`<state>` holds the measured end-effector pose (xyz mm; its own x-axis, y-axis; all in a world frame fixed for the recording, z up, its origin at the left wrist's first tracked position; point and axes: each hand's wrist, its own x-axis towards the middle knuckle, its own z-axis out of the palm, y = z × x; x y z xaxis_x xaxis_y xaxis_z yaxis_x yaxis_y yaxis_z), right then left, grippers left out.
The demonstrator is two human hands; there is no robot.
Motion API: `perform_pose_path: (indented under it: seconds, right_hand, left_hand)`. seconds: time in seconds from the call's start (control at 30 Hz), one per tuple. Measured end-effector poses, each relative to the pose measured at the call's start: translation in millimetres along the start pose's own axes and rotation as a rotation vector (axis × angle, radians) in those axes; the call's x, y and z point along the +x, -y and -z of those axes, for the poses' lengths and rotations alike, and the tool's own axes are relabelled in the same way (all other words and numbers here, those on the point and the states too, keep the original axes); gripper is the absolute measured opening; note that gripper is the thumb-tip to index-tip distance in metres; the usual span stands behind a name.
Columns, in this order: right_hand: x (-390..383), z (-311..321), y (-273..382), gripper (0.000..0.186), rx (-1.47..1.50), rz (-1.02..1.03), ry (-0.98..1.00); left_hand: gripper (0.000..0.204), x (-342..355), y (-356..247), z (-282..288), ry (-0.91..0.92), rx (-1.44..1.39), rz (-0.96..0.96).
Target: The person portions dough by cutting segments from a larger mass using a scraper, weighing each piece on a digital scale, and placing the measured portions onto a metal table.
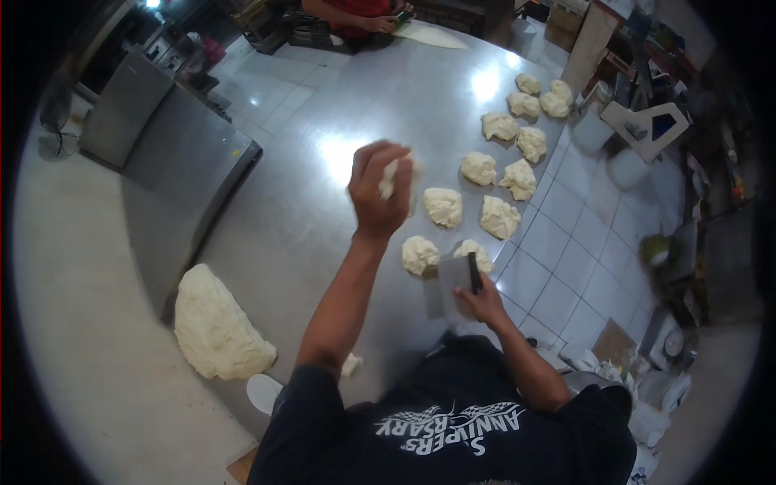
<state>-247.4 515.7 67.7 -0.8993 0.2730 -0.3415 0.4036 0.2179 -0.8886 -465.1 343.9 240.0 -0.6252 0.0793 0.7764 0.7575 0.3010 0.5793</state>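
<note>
My left hand [375, 198] is raised over the metal table [299, 242], fingers curled round a pale lump of dough [391, 179]. Low on the right, my right hand [483, 301] grips a dough scraper [455, 284] by its dark handle, the flat blade towards my left. Just beyond the scraper sit two dough pieces, a left one [419, 255] and a right one [472, 252] partly covered by it. Several more rough pieces, such as this dough portion [442, 208], run in two uneven rows up the table's right side. A large dough mass [218, 325] lies at the near left.
A small dough scrap [351, 365] lies by my left elbow, near a white rounded object [263, 393]. A steel cabinet [182, 174] borders the table's left. At the far end a person in red [356, 11] stands by a pale flat sheet [432, 35]. White buckets [592, 129] stand right.
</note>
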Motion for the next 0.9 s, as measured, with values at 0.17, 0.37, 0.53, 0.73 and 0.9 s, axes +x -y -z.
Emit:
perform_pose_path:
  seconds: [0.17,0.37,0.53,0.73,0.9]
  right_hand:
    - [5,22,-11,0.045,0.088,-0.078,-0.057]
    - [6,12,-11,0.046,0.105,-0.096,-0.023]
    - [15,-32,-22,0.044,-0.082,0.050,0.125]
    - [9,-99,4,0.040,-0.275,0.279,0.463]
    - [-9,-170,14,0.042,-0.646,0.440,0.611]
  left_hand:
    - [0.117,-15,91,-99,0.706,0.515,0.532]
    - [0.104,-125,94,-52,0.588,0.243,0.445]
    - [0.061,-270,13,90,0.508,0.548,0.681]
    - [0.068,-387,-62,226,0.304,0.871,1.036]
    - [0.079,-453,-85,254,-0.044,0.702,1.012]
